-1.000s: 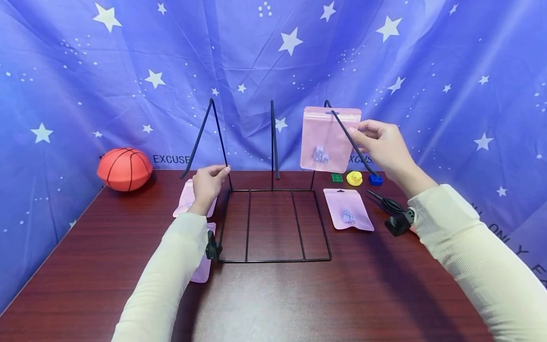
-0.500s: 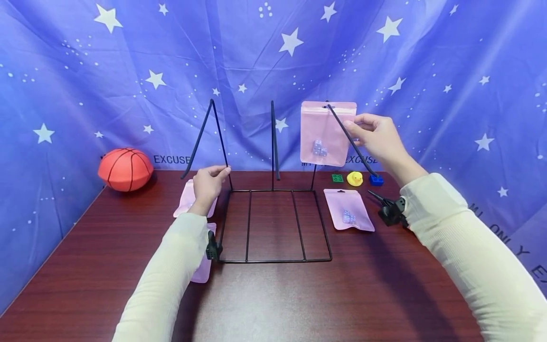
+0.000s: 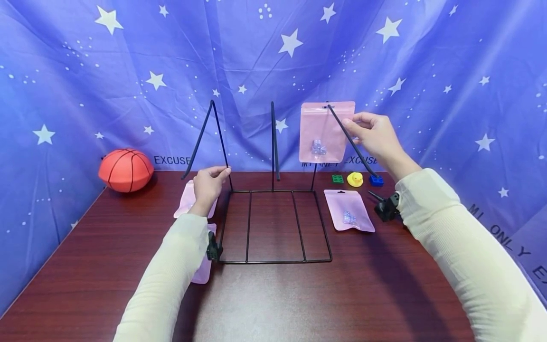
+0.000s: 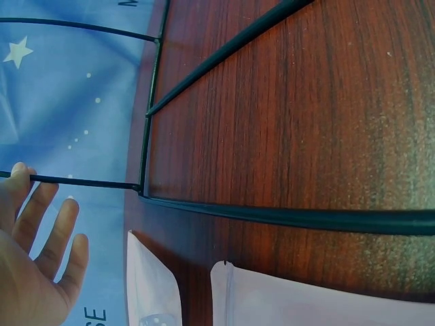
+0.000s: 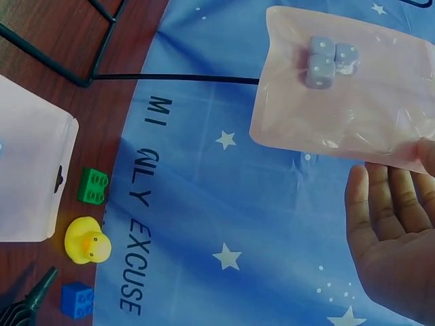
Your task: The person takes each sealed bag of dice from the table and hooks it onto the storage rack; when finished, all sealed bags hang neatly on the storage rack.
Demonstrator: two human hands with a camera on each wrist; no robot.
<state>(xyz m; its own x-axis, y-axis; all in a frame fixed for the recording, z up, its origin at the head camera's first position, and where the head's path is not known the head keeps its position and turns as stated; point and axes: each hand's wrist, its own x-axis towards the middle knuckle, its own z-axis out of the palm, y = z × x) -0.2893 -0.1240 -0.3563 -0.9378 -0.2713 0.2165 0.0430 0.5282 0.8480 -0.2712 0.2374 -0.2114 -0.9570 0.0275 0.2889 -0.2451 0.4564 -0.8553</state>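
On top of a dark reddish wood table sits a black wire rack, with a blue star-print cloth draped behind and around as the backdrop. Right hand pinches the edge of a pink pouch holding dice, hanging on the rack's right prong. Left hand grips the rack's left prong. Another pink pouch lies flat by the rack. Orange ball sits far left; yellow duck and little bricks sit at the back.

Bright even light, soft shadows, sharp pics, wide-angle edge distortion.
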